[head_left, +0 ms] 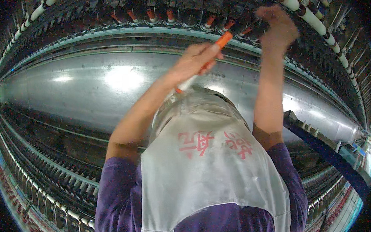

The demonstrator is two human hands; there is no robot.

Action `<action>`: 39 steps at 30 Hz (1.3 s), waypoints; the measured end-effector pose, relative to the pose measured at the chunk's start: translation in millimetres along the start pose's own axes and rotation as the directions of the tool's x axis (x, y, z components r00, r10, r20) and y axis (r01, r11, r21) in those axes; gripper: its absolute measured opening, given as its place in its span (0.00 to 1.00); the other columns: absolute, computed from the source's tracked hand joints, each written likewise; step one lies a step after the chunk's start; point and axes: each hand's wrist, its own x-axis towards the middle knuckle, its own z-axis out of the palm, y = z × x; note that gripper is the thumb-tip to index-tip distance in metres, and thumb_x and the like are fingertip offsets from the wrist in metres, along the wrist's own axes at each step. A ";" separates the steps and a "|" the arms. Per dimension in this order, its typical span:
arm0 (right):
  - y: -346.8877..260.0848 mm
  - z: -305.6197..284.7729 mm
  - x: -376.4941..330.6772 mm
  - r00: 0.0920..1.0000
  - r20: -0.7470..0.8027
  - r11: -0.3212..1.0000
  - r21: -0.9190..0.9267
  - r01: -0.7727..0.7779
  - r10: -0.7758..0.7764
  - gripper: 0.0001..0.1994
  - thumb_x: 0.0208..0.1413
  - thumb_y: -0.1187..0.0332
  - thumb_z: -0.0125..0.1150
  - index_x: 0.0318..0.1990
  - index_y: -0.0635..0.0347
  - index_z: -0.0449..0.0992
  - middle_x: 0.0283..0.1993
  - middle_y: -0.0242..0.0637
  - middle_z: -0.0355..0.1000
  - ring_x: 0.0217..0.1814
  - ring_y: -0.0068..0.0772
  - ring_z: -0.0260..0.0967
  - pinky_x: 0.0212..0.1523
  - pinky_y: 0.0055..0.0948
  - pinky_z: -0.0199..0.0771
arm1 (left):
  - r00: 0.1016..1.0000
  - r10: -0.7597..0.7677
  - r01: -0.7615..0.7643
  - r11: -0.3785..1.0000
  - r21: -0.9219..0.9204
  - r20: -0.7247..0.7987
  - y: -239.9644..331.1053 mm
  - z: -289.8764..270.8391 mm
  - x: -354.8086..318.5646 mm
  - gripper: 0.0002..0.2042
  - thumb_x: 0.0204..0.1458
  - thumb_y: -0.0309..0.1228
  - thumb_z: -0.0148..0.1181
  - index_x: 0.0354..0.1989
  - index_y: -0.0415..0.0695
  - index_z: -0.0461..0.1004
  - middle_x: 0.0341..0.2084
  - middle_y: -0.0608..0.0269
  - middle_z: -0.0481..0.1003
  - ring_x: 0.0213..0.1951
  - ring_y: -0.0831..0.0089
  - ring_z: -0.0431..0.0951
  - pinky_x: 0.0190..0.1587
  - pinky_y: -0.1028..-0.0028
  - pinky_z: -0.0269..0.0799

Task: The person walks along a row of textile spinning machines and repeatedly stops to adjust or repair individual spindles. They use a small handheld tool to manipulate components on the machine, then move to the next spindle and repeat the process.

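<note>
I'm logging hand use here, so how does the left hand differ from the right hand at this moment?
The left hand grips an orange-and-white bobbin tube; the right hand holds nothing I can make out. The left hand is lower, over the metal panel; the right hand reaches higher, at the spindle row. Both are raised and bare.

Your footage is pretty dim overall, with a cold bluish cast. Most of the light lands on the long metal panel, where you get two blown-out glare patches in the upper left and another streak at the right. The corners go fully black, and the fisheye bends every straight rail into an arc near the rim. Your right hand is smeared with motion blur; your left hand is slightly soft too.
</note>
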 end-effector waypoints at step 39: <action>59.3 171.5 -132.2 0.709 0.702 0.838 -0.347 0.420 -0.065 0.22 0.46 0.73 0.52 0.53 0.50 0.71 0.23 0.41 0.72 0.24 0.46 0.70 0.27 0.40 0.72 | 0.478 0.091 0.397 0.865 0.307 -0.873 -114.4 -424.8 -201.5 0.21 0.55 0.50 0.51 0.27 0.40 0.66 0.14 0.69 0.62 0.15 0.81 0.62 0.16 0.77 0.60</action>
